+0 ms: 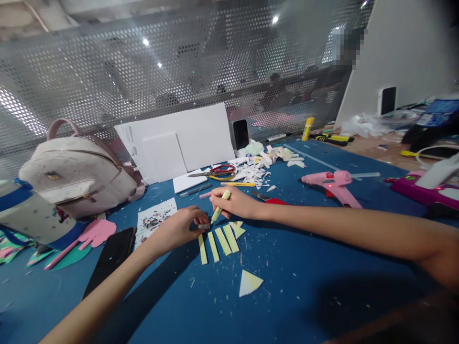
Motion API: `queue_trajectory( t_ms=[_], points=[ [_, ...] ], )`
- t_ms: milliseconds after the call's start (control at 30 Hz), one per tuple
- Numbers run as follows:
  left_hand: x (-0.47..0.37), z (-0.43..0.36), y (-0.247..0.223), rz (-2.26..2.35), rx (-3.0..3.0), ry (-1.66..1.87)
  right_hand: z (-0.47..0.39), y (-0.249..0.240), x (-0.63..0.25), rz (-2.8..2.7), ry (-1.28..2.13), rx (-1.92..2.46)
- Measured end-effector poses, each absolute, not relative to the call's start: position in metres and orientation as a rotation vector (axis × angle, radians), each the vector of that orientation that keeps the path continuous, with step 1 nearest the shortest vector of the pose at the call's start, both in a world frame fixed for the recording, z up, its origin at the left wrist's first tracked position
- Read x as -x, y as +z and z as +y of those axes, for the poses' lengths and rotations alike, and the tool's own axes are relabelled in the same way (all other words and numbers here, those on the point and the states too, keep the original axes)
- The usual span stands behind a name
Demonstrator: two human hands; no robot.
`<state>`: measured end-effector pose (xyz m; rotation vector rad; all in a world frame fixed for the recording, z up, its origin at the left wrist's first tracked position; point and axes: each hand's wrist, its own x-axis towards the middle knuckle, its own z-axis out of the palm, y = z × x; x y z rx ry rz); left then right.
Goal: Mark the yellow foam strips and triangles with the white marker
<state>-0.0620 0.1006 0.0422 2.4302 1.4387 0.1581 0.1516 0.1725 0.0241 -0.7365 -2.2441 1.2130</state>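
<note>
The right hand (236, 203) is gripping a pale yellow marker (221, 207), its fingers clamping round the barrel and its tip pointing down near the left hand (179, 228). The left hand's thumb and fingertips are pinching a small greyish piece (204, 226), just beside the marker's tip. Any lettering on the marker is showing too small to read. Below the hands, four pale yellow strips (213, 246) are lying in a slanting row on the blue table (294, 310), with pointed yellow pieces (237, 230) just beside the rightmost one. Nearer the camera, a wedge (250, 283) is lying apart, part white and part yellow.

Behind the hands, red-and-yellow-handled scissors (206, 175) are resting by a heap of white scraps (247, 172). A yellow glue stick (307, 130) is standing farther right, its label blurring beyond reading. A pink glue gun (334, 185) is showing a small red light. On the left, a pale backpack (82, 162) is bearing a small metallic badge (52, 175) whose wording is staying illegible, and at the far right a dark blue packet (442, 113) is carrying print too blurred to make out
</note>
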Motion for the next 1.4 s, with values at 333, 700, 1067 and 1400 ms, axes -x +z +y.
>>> queue_trajectory(
  t_ms=[333,700,1067,1400],
  points=[
    [0.067,0.106,0.035,1.484,-2.451,0.160,0.170,0.028,-0.148,-2.256,1.167,0.692],
    [0.077,0.105,0.024,1.402,-2.297,0.488,0.169,0.040,-0.132,-2.297,1.048,0.600],
    [0.102,0.103,0.013,1.492,-2.217,0.535,0.175,0.035,-0.090,-2.577,0.941,0.639],
    [0.101,0.098,0.025,1.490,-2.260,0.574,0.186,0.061,-0.096,-2.789,0.681,0.917]
  ],
)
